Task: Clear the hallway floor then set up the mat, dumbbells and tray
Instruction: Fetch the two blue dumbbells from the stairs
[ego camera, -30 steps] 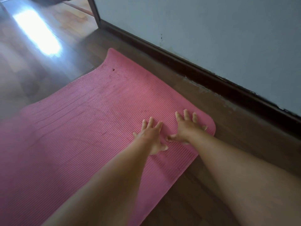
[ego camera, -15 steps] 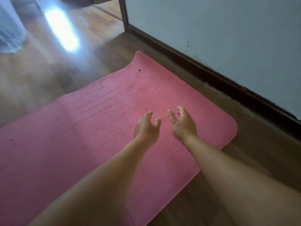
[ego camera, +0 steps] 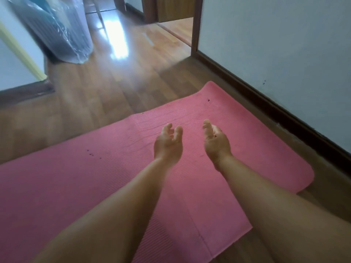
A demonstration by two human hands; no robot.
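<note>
Seems done laying the mat (ego camera: 95, 186), flat on the floor (ego camera: 114, 88) from 8 to 3 o'clock. Hovers left hand (ego camera: 168, 143) and right hand (ego camera: 215, 141) above it, both loosely curled, holding nothing. Calls next for fetching dumbbells and tray, neither in view.

Pink ribbed mat (ego camera: 95, 186) lying flat on the wooden floor (ego camera: 114, 88), its right end near the dark baseboard (ego camera: 266, 99) of a pale wall (ego camera: 284, 44). Left grip (ego camera: 168, 144) and right grip (ego camera: 215, 141) are over the mat, apart, palms turned inward, fingers loosely curled, holding nothing. A plastic-wrapped bundle (ego camera: 62, 35) stands at upper left; an open doorway (ego camera: 176, 29) lies at top centre.
</note>
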